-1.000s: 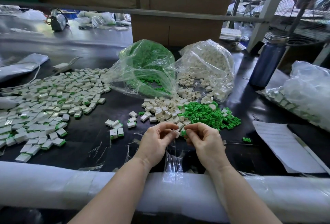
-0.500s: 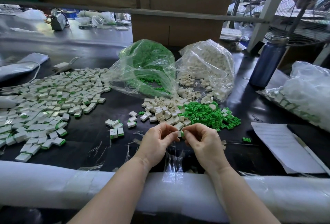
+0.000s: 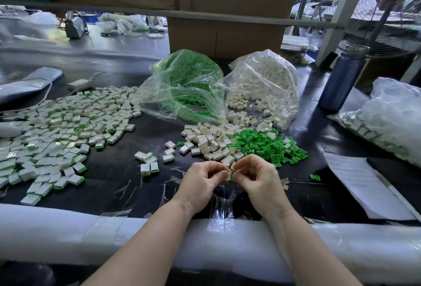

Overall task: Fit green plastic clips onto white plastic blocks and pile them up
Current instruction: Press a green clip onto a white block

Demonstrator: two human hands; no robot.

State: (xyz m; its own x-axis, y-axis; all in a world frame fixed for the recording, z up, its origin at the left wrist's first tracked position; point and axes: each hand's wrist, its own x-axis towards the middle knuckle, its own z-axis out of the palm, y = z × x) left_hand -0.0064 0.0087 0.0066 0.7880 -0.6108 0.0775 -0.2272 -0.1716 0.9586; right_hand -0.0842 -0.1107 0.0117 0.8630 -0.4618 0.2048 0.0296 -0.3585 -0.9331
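Left hand [image 3: 204,179]: curled shut, fingertips pinching a white block [image 3: 228,175] at lower centre of frame.
Right hand [image 3: 255,177]: curled shut against the same block; green clip [image 3: 232,172] barely visible between the fingertips, seating depth impossible to tell.
Loose clips [image 3: 266,146]: heap right of centre, touching unfitted blocks [image 3: 211,141].
Finished pile [image 3: 57,130]: spread across left of frame.
Risk, misfit: clip skewed under thumb pressure, likely half seated.
Risk, drop: small part slipping from pinch into cellophane scraps [image 3: 222,203] below the hands.
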